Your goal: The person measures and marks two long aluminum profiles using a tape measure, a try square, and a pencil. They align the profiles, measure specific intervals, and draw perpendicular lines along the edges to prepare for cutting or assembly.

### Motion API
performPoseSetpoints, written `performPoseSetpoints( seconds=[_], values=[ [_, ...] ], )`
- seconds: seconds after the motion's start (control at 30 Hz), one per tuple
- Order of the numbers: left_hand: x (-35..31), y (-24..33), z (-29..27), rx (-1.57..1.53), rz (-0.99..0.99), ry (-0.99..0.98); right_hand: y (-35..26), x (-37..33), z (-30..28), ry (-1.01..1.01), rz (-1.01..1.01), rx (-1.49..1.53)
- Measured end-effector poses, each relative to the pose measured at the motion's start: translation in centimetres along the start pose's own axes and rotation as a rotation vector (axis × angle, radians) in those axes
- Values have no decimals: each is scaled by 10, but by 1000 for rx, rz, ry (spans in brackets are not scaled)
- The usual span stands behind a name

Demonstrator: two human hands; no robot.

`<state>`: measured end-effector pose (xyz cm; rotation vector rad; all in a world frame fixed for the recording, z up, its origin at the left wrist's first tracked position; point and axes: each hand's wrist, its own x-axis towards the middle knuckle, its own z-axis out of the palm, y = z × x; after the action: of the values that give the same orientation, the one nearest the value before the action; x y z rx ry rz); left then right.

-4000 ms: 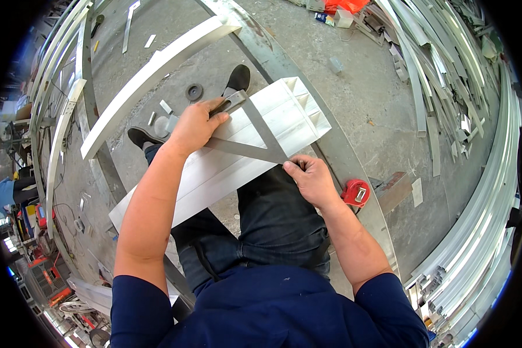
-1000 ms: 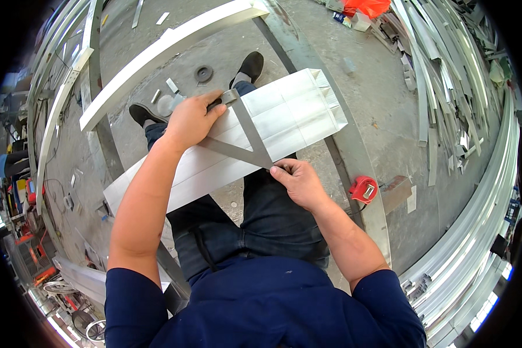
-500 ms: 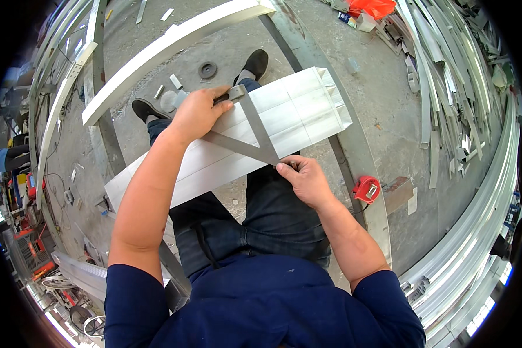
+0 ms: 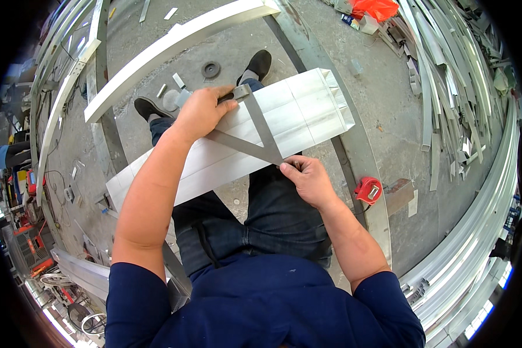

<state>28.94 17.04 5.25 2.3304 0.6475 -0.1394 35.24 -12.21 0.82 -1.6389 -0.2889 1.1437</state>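
Note:
A bundle of silvery-white metal profiles (image 4: 298,104) lies across the steel frame in front of me, faint lines running across its top. On it rests a grey metal set square (image 4: 260,127), its V pointing toward me. My left hand (image 4: 206,113) is closed around the thick far end of the square, covering part of one blade. At the near corner of the square, by the bundle's near edge, my right hand (image 4: 308,181) is pinched shut. A small dark tip shows between its thumb and finger; I cannot make out what it is.
A red tape measure (image 4: 368,190) sits on the right steel beam (image 4: 362,156). A long white profile (image 4: 180,49) spans the frame's far side. Metal offcuts (image 4: 446,87) lie at the right, and a dark round disc (image 4: 211,70) is on the floor near my feet.
The whole view has shifted very slightly. Both hands, the square and the bundle keep their places relative to each other.

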Motion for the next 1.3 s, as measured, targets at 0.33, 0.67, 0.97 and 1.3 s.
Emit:
performPoseSetpoints(
  seconds=[0.33, 0.67, 0.97, 1.3],
  values=[
    [1, 0, 0, 2, 5, -12, -2, 0, 1, 1, -5, 37],
    [-12, 13, 15, 391, 4, -60, -27, -18, -22, 97, 28, -152],
    [-25, 22, 43, 430, 0, 124, -60, 21, -16, 178, -409, -63],
    [-27, 24, 42, 373, 9, 160, -67, 51, 13, 198, -605, -494]
  ],
)
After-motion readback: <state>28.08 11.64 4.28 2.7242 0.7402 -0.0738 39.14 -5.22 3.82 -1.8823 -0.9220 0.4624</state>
